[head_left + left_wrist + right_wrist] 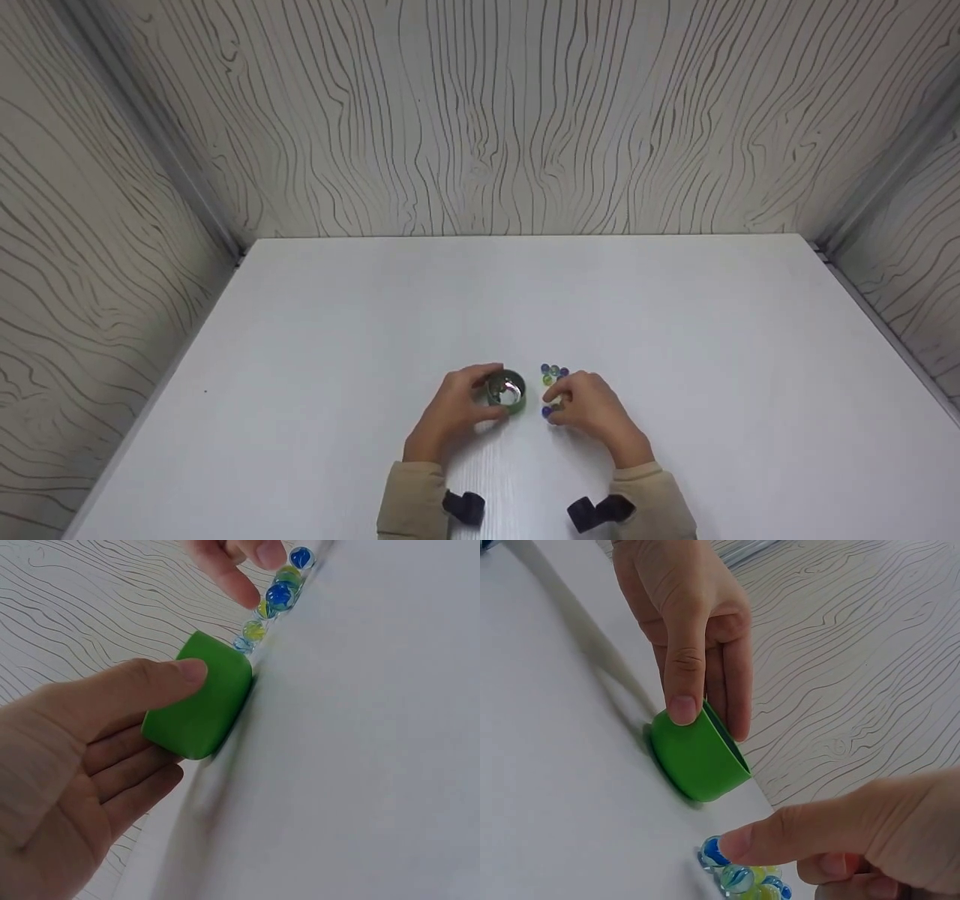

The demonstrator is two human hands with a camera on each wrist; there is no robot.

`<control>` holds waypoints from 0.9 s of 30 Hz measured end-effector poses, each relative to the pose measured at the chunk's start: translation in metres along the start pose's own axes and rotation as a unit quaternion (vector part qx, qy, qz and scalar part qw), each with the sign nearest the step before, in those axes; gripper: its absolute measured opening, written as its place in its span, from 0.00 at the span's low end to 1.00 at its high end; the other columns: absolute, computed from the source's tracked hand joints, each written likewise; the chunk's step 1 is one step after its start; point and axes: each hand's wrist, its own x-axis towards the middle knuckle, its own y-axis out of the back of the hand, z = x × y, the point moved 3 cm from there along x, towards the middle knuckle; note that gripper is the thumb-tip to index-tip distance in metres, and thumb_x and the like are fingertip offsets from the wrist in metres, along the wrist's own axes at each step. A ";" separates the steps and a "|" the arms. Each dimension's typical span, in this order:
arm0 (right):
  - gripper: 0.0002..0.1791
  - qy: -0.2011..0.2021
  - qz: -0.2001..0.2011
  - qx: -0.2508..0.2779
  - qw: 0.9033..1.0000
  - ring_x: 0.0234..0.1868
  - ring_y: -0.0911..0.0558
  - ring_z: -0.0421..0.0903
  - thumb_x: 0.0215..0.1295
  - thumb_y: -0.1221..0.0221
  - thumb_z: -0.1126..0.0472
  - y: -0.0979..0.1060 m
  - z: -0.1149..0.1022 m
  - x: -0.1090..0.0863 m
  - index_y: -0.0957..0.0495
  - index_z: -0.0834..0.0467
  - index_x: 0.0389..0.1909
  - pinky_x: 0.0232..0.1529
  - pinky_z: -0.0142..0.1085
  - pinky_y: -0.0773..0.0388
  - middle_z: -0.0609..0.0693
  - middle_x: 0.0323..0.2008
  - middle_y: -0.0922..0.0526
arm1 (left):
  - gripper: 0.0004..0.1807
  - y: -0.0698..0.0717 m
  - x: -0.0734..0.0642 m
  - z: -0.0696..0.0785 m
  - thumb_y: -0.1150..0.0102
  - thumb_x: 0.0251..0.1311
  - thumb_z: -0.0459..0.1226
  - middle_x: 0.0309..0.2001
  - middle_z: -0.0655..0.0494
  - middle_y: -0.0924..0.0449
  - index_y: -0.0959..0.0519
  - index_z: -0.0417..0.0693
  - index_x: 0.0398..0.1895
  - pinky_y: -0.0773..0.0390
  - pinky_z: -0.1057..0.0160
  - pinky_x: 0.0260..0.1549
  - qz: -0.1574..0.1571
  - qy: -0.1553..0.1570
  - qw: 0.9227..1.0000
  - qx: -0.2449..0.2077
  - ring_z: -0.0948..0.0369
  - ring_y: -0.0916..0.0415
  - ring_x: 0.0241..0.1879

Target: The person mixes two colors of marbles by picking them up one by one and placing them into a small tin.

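My left hand (454, 405) holds a small round green cup (199, 701) from the side, its thumb against the near wall and its fingers on the far side. The cup's mouth faces up, and in the head view its inside looks shiny. Just right of it lie several glass marbles (554, 370), with blue, yellow and pale green swirls. My right hand (592, 405) is low over the marbles with thumb and forefinger spread apart. In the right wrist view, its thumb tip overlaps a blue marble (712, 853); other marbles sit close by.
The white tabletop (337, 322) extends around both hands. Behind it rises a wood-grain patterned wall (480, 120), with similar panels at left and right. Black wrist mounts (466, 508) sit by the beige sleeves (412, 499).
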 end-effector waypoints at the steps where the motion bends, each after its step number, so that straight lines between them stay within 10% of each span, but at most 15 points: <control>1: 0.11 -0.001 0.000 -0.002 1.000 0.27 0.31 0.41 0.44 0.31 0.70 0.000 0.000 0.000 0.13 0.59 0.32 0.26 0.29 0.36 0.47 0.23 0.24 | 0.34 0.000 0.000 0.000 0.30 0.50 0.33 0.61 0.41 0.23 0.29 0.38 0.63 0.27 0.50 0.66 0.000 0.000 1.000 0.001 0.47 0.26 0.62; 27: 0.11 0.008 0.009 -0.034 0.999 0.25 0.30 0.41 0.43 0.31 0.72 -0.005 -0.002 0.000 0.13 0.59 0.31 0.25 0.28 0.36 0.48 0.21 0.24 | 0.34 -0.002 0.001 -0.001 0.29 0.49 0.33 0.60 0.39 0.24 0.28 0.37 0.62 0.26 0.50 0.65 0.003 0.000 1.000 0.007 0.44 0.26 0.62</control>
